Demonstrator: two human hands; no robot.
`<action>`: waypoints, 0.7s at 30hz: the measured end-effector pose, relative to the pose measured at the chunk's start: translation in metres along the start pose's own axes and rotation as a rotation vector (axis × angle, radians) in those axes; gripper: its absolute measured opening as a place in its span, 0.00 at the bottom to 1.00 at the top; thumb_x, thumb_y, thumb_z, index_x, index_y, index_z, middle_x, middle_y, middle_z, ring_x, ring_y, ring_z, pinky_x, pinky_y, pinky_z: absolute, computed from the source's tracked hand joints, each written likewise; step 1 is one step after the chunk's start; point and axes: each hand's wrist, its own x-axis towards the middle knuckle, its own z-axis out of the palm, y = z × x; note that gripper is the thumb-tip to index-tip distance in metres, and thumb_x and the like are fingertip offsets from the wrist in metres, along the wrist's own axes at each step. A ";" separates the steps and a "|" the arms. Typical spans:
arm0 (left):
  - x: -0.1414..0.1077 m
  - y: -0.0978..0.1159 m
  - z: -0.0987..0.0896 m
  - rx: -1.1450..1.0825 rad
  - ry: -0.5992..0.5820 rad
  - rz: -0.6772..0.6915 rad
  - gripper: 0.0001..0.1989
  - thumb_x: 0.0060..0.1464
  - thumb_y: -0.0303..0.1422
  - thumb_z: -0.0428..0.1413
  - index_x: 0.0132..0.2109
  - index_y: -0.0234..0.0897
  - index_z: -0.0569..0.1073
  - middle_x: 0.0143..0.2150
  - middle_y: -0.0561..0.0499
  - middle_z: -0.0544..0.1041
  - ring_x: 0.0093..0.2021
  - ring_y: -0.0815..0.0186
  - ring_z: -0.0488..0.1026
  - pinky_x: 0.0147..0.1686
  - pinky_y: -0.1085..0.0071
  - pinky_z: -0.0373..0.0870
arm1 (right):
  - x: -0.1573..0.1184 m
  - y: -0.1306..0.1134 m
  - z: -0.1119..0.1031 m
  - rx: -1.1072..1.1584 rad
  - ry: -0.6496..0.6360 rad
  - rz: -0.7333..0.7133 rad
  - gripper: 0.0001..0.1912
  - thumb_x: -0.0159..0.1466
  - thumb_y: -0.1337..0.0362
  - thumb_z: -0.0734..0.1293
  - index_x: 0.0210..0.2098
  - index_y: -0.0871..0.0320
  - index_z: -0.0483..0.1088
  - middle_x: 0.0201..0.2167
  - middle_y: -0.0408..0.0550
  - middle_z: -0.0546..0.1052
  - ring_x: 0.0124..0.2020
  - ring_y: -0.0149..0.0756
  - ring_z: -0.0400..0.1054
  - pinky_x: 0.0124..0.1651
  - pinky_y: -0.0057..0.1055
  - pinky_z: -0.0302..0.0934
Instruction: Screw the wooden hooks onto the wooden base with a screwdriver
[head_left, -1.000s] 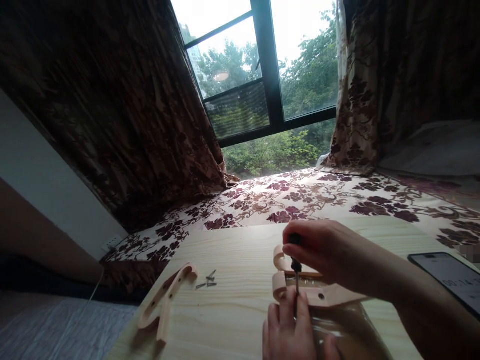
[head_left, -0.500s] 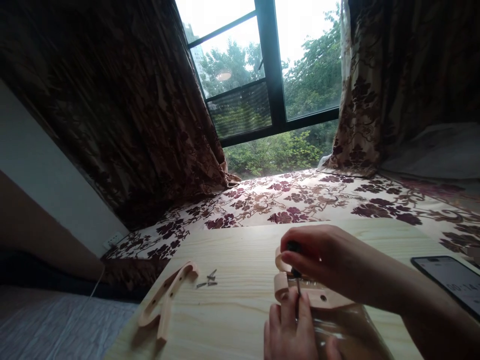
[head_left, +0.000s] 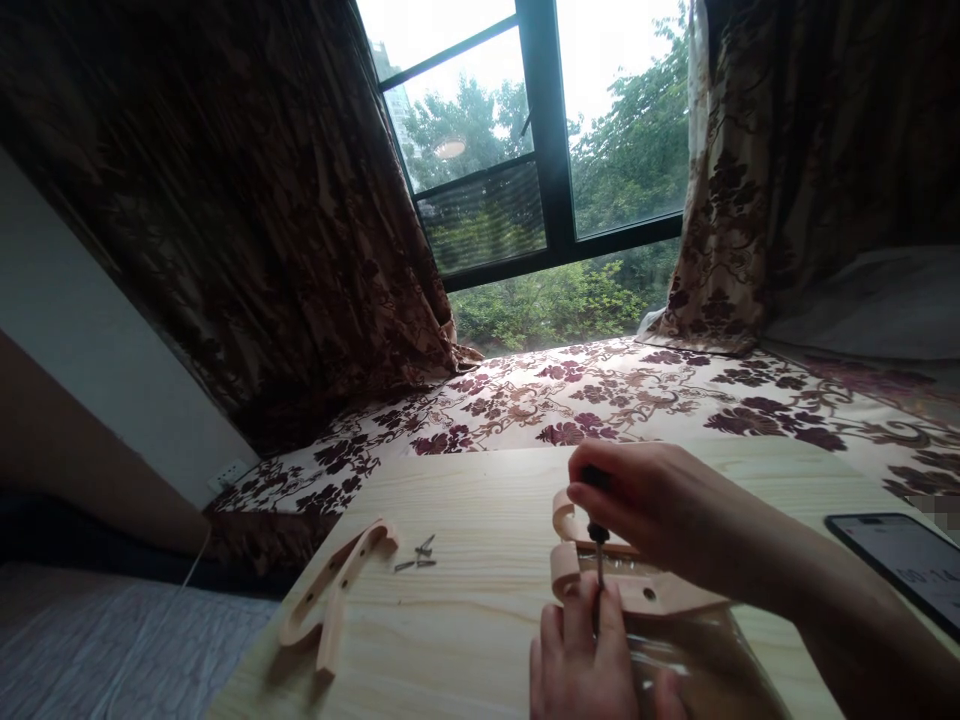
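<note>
My right hand (head_left: 637, 510) is closed around the dark handle of a screwdriver (head_left: 598, 545), its thin shaft pointing down. The shaft runs between the fingers of my left hand (head_left: 585, 650), which hold the near curved wooden hook (head_left: 649, 594). Those fingers hide the screwdriver's tip, and I cannot make out a screw there. This pale hook has a dark hole and lies over a clear plastic bag (head_left: 697, 660). Just behind it is a second wooden hook (head_left: 564, 512), partly covered by my right hand.
Two more wooden hooks (head_left: 341, 590) lie at the left of the pale wooden board (head_left: 450, 650), beside several loose screws (head_left: 421, 555). A phone (head_left: 900, 560) rests at the right. Beyond the board is a flowered cloth (head_left: 525, 400) below the window.
My right hand has risen slightly with the screwdriver, and more of the shaft shows below the handle. My left hand keeps its place on the hook.
</note>
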 end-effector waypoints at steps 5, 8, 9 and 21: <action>0.000 -0.001 0.001 -0.025 0.003 -0.004 0.21 0.51 0.41 0.52 0.51 0.41 0.75 0.49 0.48 0.78 0.39 0.53 0.73 0.35 0.59 0.73 | 0.002 0.002 0.004 -0.052 0.046 0.032 0.09 0.67 0.61 0.61 0.29 0.55 0.64 0.21 0.40 0.69 0.22 0.32 0.60 0.26 0.27 0.50; 0.000 -0.001 0.001 -0.032 -0.009 -0.016 0.23 0.49 0.40 0.52 0.52 0.42 0.74 0.49 0.49 0.78 0.39 0.54 0.73 0.34 0.60 0.74 | 0.003 0.001 0.004 -0.095 0.052 0.068 0.10 0.66 0.60 0.62 0.29 0.55 0.64 0.19 0.39 0.68 0.20 0.31 0.58 0.25 0.28 0.49; 0.000 0.000 0.000 -0.030 -0.009 -0.017 0.23 0.49 0.39 0.52 0.52 0.42 0.74 0.49 0.49 0.78 0.40 0.54 0.73 0.34 0.60 0.74 | 0.003 0.000 0.003 -0.099 0.047 0.072 0.10 0.66 0.60 0.62 0.29 0.55 0.64 0.19 0.39 0.68 0.20 0.31 0.58 0.25 0.28 0.49; 0.002 0.004 -0.003 0.001 -0.017 -0.011 0.21 0.53 0.40 0.49 0.51 0.40 0.74 0.49 0.46 0.78 0.41 0.55 0.75 0.34 0.61 0.75 | 0.002 -0.001 0.005 -0.031 0.028 0.013 0.12 0.67 0.59 0.62 0.28 0.55 0.65 0.19 0.39 0.69 0.20 0.29 0.59 0.24 0.27 0.50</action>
